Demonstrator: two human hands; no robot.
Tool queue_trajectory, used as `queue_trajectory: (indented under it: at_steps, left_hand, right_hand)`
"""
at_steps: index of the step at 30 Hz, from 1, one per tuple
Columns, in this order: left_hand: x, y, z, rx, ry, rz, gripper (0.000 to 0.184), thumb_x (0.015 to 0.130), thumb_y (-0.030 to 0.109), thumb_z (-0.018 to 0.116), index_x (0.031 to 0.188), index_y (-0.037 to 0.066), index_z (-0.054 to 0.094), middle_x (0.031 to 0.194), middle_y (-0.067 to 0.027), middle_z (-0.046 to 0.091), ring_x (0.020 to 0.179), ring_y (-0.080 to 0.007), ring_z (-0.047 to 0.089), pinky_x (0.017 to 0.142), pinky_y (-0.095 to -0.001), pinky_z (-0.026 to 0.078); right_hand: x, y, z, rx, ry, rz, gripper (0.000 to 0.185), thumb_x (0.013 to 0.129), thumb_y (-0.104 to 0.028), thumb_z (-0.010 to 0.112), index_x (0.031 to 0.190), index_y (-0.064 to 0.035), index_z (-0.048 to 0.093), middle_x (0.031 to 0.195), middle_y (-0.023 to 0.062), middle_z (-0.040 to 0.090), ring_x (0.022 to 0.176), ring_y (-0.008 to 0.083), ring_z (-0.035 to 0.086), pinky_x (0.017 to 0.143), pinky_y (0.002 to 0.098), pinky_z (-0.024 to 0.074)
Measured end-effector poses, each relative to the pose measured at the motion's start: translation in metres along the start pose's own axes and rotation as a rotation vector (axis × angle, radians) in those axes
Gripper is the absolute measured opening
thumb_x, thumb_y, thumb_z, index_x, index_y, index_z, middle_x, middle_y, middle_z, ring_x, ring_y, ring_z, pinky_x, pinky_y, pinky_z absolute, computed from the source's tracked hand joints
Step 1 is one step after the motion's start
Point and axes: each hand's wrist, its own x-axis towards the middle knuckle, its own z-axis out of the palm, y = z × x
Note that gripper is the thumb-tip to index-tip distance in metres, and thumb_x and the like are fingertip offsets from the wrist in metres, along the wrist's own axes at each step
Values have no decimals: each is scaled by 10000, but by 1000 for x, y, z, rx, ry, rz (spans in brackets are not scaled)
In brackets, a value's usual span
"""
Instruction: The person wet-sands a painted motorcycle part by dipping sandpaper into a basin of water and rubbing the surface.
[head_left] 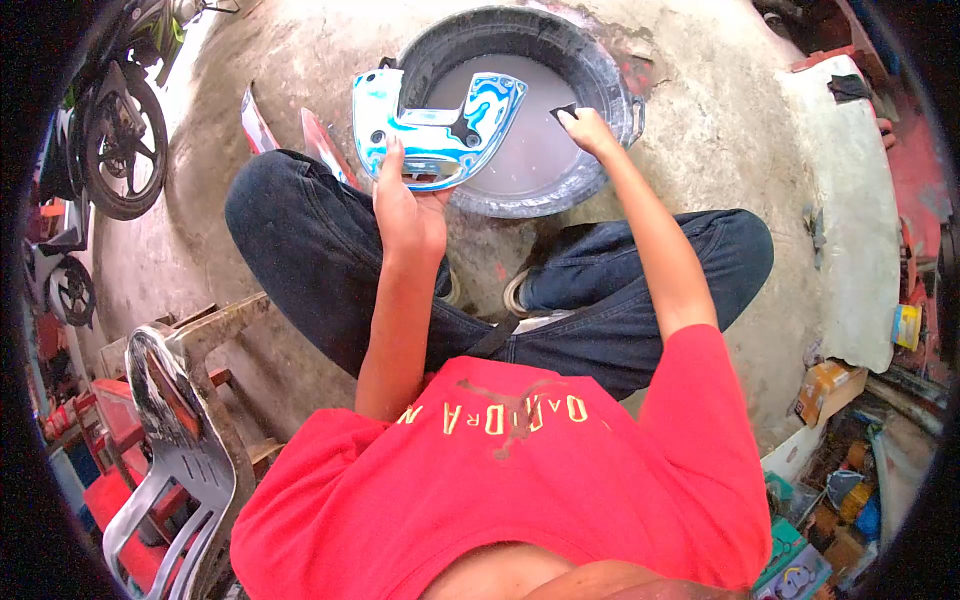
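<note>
Your left hand (412,215) is clamped on the lower edge of the blue-and-white panel (440,140), thumb on its upper face, the remaining fingers mostly hidden beneath. The panel overlaps the left side of the black tub (622,85) as seen from your head, its notch facing away from you. Your right hand (592,132) pinches a small dark piece (565,111) over the cloudy water (535,165), just right of the panel and apart from it; you can't tell what the piece is made of. The tub stands on the concrete floor (720,130) beyond your bent knees. Two red-and-white parts (325,145) lie beside your left knee, and a grey chair (185,450) stands to your left.
</note>
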Motion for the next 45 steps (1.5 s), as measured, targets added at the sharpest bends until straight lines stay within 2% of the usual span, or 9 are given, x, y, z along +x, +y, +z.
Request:
queue_trajectory:
  at_steps: [10, 16, 22, 30, 37, 38, 39, 41, 45]
  left_hand:
    - [9, -1, -8, 8, 32, 14, 404, 1053, 287, 494, 1373, 42, 456, 1303, -169, 585, 1182, -328, 611, 962, -534, 535]
    - [13, -5, -9, 35, 51, 11, 398, 1036, 315, 540, 1340, 63, 491, 1245, -136, 612, 1095, -288, 655, 856, -477, 590]
    - [14, -6, -9, 51, 88, 25, 394, 1039, 317, 534, 1332, 57, 491, 1237, -131, 614, 1066, -278, 668, 810, -452, 607]
    - [12, -6, -3, 11, 55, 23, 391, 1043, 316, 532, 1323, 45, 497, 1251, -152, 604, 1116, -300, 636, 905, -498, 554]
    - [9, -4, -2, 10, 24, -28, 371, 1037, 307, 543, 1306, 53, 520, 1225, -134, 627, 1106, -287, 641, 901, -493, 553]
    - [9, -3, -2, 12, 16, -20, 362, 1036, 300, 544, 1302, 55, 525, 1219, -131, 631, 1101, -282, 645, 895, -491, 555]
    - [8, -3, -2, 13, 9, -11, 353, 1034, 292, 545, 1297, 57, 530, 1212, -127, 636, 1096, -277, 648, 889, -490, 558]
    - [10, -4, -5, 3, -13, -21, 350, 1033, 263, 533, 1322, 66, 516, 1242, -125, 625, 1124, -280, 636, 912, -503, 545]
    - [9, -2, -6, 28, -52, -15, 387, 1029, 215, 514, 1389, 80, 474, 1312, -127, 596, 1191, -297, 606, 970, -530, 516]
  right_hand:
    - [18, 37, 108, -67, -46, 134, 465, 903, -366, 570, 1061, 52, 699, 1078, 318, 677, 1087, 436, 658, 959, 491, 505]
    - [23, 39, 134, -81, -230, 40, 415, 853, -322, 613, 1079, 13, 704, 1041, 291, 699, 985, 405, 699, 860, 461, 544]
    - [16, 20, 126, 762, -426, 439, 304, 931, -305, 642, 961, -11, 709, 819, 125, 710, 691, 219, 679, 623, 400, 554]
    - [18, -85, -2, 1115, -405, 31, 288, 980, -294, 656, 1120, -44, 676, 974, 56, 720, 822, 156, 708, 698, 334, 591]
    - [-75, -179, -66, 229, -95, -438, 354, 1016, -341, 609, 891, -24, 704, 770, 55, 704, 639, 136, 588, 578, 282, 457]
    - [-99, -176, -55, -36, 69, -771, 306, 1023, -283, 583, 983, -11, 717, 794, 107, 721, 682, 228, 662, 625, 339, 498]
    - [-132, -185, -46, -32, 7, -817, 265, 999, -198, 587, 1179, -32, 690, 1024, 158, 729, 952, 322, 708, 820, 395, 546]
    - [-159, -184, -21, -43, 106, -1164, 392, 968, -124, 596, 1356, -73, 598, 1278, 180, 654, 1240, 329, 602, 1036, 428, 486]
    - [-140, -178, -28, -21, 116, -1089, 384, 952, -54, 582, 1336, -56, 594, 1349, 202, 603, 1306, 338, 548, 1110, 429, 431]
